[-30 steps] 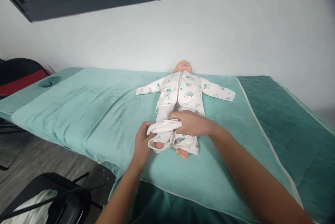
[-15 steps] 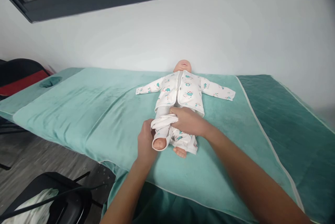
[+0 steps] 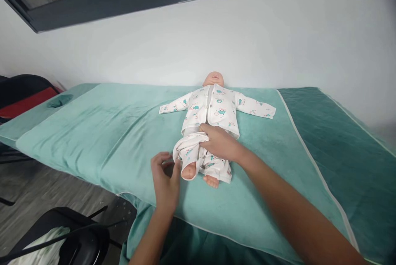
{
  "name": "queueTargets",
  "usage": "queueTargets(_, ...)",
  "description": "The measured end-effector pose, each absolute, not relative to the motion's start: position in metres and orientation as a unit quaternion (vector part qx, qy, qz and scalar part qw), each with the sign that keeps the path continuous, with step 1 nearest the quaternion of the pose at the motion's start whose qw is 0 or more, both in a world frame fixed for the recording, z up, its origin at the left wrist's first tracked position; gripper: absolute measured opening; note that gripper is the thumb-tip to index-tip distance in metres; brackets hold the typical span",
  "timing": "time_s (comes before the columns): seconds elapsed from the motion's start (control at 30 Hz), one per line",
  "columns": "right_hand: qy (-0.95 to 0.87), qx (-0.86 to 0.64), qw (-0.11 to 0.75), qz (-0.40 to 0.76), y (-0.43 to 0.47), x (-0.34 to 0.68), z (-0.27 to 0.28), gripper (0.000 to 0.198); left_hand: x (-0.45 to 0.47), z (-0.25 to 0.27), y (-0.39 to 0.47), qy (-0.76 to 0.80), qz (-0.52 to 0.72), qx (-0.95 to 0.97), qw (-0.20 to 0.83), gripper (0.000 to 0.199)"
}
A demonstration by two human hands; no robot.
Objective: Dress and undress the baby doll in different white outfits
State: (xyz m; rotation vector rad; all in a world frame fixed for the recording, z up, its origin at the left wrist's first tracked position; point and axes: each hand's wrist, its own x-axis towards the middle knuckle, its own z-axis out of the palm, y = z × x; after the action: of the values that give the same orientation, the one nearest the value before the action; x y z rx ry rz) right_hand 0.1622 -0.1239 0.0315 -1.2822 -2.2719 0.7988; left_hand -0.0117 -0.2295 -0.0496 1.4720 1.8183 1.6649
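Note:
A baby doll (image 3: 214,78) lies on its back on a green-covered bed (image 3: 93,133), its feet toward me. It wears a white printed jacket (image 3: 221,112) with both sleeves spread out. White printed trousers (image 3: 188,147) are drawn up over its legs, bunched at the thigh on the left. My right hand (image 3: 221,143) grips the bunched waistband near the doll's middle. Beside the left trouser leg is my left hand (image 3: 165,178), thumb and fingers apart, fingertips close to the cloth's edge. Both of the doll's feet stick out of the cuffs.
A white wall stands behind the bed, with a dark window frame (image 3: 93,7) above. At the lower left is a black chair (image 3: 83,240) with a pale cloth (image 3: 46,250) on it. Another black and red chair (image 3: 27,100) stands at the far left.
My left hand has let go of the trousers and moved a little left, its fingers opening. The bunched cloth on the left leg has spread up and outward. My right hand keeps its grip.

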Motion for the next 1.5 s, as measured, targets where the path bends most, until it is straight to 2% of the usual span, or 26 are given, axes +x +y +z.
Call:
queueTargets(0.07, -0.816, -0.456, 0.205, 0.29, -0.124, 0.162, 0.032, 0.006, -0.006, -0.055, -0.247, 0.612, 0.551, 0.553, 0.127, 0.024)
queueTargets(0.23, -0.818, -0.453, 0.196, 0.296, -0.125, 0.164, 0.033, 0.006, 0.005, -0.053, -0.26, 0.636, 0.446, 0.602, 0.183, 0.024)
queueTargets(0.3, -0.827, -0.433, 0.182, 0.309, -0.124, 0.166, 0.034, 0.009, 0.004, -0.051, -0.255, 0.638, 0.441, 0.6, 0.193, 0.016)
queueTargets(0.47, -0.86, -0.377, 0.148, 0.31, -0.122, 0.173, 0.038, 0.007, -0.007, -0.044, -0.243, 0.612, 0.454, 0.609, 0.219, 0.023)
queueTargets(0.57, -0.859, -0.375, 0.147, 0.317, -0.121, 0.175, 0.038, 0.007, -0.013, -0.035, -0.233, 0.605, 0.453, 0.605, 0.252, 0.02)
queueTargets(0.83, -0.824, -0.392, 0.183, 0.367, -0.118, 0.177, 0.035, 0.013, -0.025, -0.028, -0.204, 0.643, 0.426, 0.524, 0.361, 0.014)
queueTargets(0.97, -0.818, -0.35, 0.189, 0.416, -0.117, 0.181, 0.037, 0.023, -0.035, -0.028, -0.207, 0.589, 0.506, 0.464, 0.427, 0.018)
queueTargets(1.03, -0.806, -0.333, 0.195, 0.449, -0.117, 0.182, 0.036, 0.03, -0.038, -0.026, -0.208, 0.566, 0.56, 0.42, 0.435, 0.023)
queueTargets(1.13, -0.789, -0.331, 0.215, 0.47, -0.117, 0.181, 0.033, 0.03, -0.038, -0.024, -0.205, 0.552, 0.583, 0.417, 0.426, 0.029)
queueTargets(1.37, -0.757, -0.35, 0.306, 0.459, -0.115, 0.171, 0.02, 0.022, -0.041, -0.02, -0.19, 0.538, 0.457, 0.528, 0.472, 0.047)
queueTargets(1.5, -0.744, -0.325, 0.324, 0.485, -0.114, 0.172, 0.022, 0.028, -0.045, -0.019, -0.178, 0.565, 0.413, 0.563, 0.439, 0.041)
